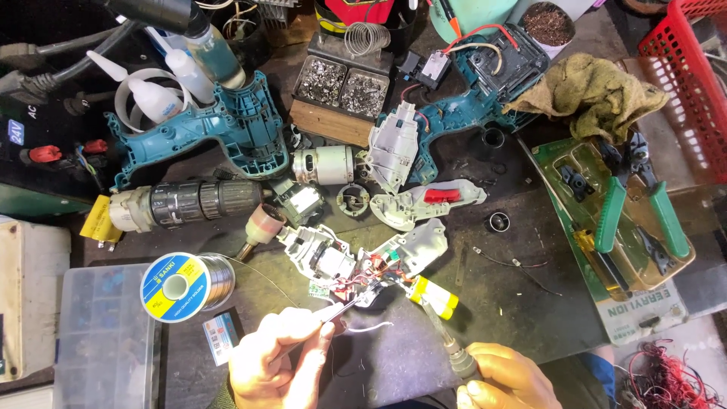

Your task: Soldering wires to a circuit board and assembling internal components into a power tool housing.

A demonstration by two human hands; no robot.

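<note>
My left hand (282,356) is clamped on tweezers (333,309) whose tips pinch a wire at the small switch unit (356,284), near the middle of the bench (424,356), just right of the solder spool (182,286). My right hand (503,376) grips a soldering iron (447,333), its tip beside the yellow part (433,296). I judge the joint wants steady tweezers, a brief touch of the tip, and heat kept off the white plastic shell (420,246).
</note>
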